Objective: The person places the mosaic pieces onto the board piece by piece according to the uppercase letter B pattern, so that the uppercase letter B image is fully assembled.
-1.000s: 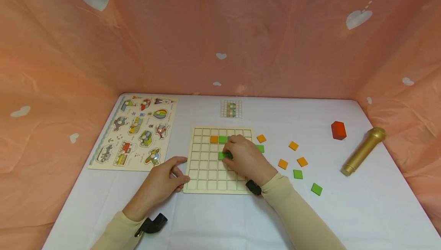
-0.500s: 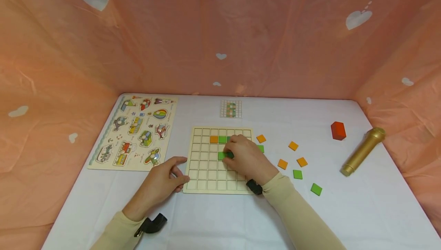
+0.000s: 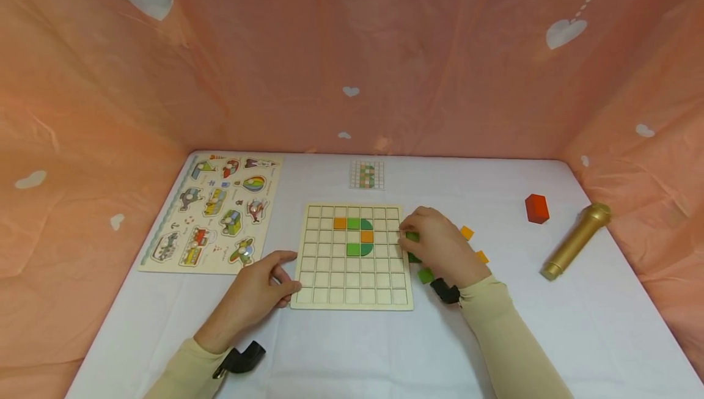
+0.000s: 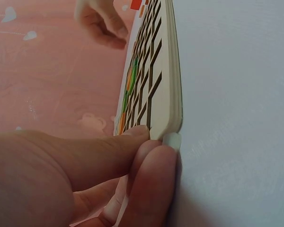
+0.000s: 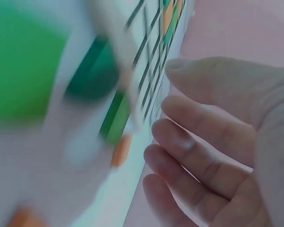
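Observation:
A pale wooden grid board [image 3: 352,295] lies flat mid-table. Set into its cells are orange tiles [image 3: 366,237], green square tiles [image 3: 354,250] and dark green rounded tiles [image 3: 366,224]. At the board's near left corner, my left hand [image 3: 261,286] grips the edge; in the left wrist view its thumb [image 4: 132,135] lies on the rim with curled fingers below. Just past the right edge hovers my right hand [image 3: 437,243], fingers loosely bent and holding nothing in the right wrist view. Beneath it, a green tile [image 3: 412,237] and a dark green tile [image 3: 414,258] show partly.
Another green tile [image 3: 426,275] and orange tiles [image 3: 467,233] lie around the right hand, some hidden by it. A small pattern card [image 3: 367,175] lies behind the board. Leftward is a picture puzzle [image 3: 214,215]; far right are a red block [image 3: 536,208] and a gold tube [image 3: 576,241].
My right hand has left the tiles on the board and moved right, over the loose tiles. An orange tile now shows between the two dark green ones. My left hand stays put.

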`<state>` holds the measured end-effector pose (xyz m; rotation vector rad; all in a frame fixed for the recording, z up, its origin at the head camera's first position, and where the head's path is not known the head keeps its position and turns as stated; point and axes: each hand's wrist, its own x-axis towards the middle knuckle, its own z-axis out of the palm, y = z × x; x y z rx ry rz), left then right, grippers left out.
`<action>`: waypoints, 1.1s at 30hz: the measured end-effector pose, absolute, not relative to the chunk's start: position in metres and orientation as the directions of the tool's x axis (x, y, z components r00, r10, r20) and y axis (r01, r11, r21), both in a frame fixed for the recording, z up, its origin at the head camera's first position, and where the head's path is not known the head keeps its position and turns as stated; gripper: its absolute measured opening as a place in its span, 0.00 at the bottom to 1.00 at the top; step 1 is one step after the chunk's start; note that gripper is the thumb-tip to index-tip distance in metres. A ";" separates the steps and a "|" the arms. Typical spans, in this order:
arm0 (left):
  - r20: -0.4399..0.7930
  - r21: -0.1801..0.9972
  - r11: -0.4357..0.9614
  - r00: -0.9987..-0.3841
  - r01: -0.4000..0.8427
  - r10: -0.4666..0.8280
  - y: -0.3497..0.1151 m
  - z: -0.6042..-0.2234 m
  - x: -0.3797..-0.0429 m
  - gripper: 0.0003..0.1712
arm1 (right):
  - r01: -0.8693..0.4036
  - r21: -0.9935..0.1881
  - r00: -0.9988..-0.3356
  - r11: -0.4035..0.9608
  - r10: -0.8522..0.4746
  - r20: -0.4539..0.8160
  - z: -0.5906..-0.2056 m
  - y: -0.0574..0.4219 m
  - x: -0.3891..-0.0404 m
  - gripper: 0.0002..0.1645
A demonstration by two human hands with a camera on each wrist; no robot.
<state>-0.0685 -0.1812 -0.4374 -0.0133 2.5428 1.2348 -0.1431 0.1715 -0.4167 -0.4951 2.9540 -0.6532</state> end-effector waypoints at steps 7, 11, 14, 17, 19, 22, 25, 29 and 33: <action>-0.278 0.769 0.624 -0.952 -0.138 0.132 -0.182 -0.437 -0.069 0.33 | -0.245 -0.419 -0.957 0.874 -0.287 -0.038 -0.420 0.198 -0.146 0.16; -0.280 0.774 0.617 -0.951 -0.143 0.130 -0.181 -0.437 -0.069 0.33 | -0.237 -0.438 -0.955 0.867 -0.290 -0.057 -0.421 0.200 -0.149 0.15; -0.282 0.780 0.609 -0.951 -0.148 0.130 -0.181 -0.438 -0.069 0.33 | -0.227 -0.445 -0.955 0.866 -0.288 -0.073 -0.422 0.199 -0.149 0.15; -0.282 0.779 0.609 -0.951 -0.149 0.128 -0.181 -0.437 -0.069 0.33 | -0.219 -0.440 -0.955 0.871 -0.283 -0.084 -0.424 0.197 -0.149 0.15; -0.284 0.777 0.612 -0.950 -0.150 0.127 -0.181 -0.437 -0.069 0.33 | -0.218 -0.434 -0.956 0.874 -0.281 -0.085 -0.425 0.197 -0.148 0.14; -0.290 0.773 0.615 -0.949 -0.156 0.123 -0.181 -0.437 -0.069 0.33 | -0.221 -0.425 -0.956 0.878 -0.282 -0.086 -0.425 0.197 -0.148 0.13; -0.291 0.773 0.614 -0.949 -0.158 0.123 -0.181 -0.438 -0.069 0.33 | -0.218 -0.420 -0.956 0.881 -0.280 -0.092 -0.424 0.198 -0.148 0.13; -0.288 0.775 0.613 -0.949 -0.155 0.125 -0.181 -0.438 -0.069 0.34 | -0.220 -0.408 -0.956 0.886 -0.279 -0.090 -0.425 0.199 -0.148 0.13; -0.290 0.773 0.615 -0.949 -0.156 0.125 -0.181 -0.438 -0.069 0.33 | -0.218 -0.394 -0.959 0.893 -0.271 -0.084 -0.423 0.199 -0.148 0.14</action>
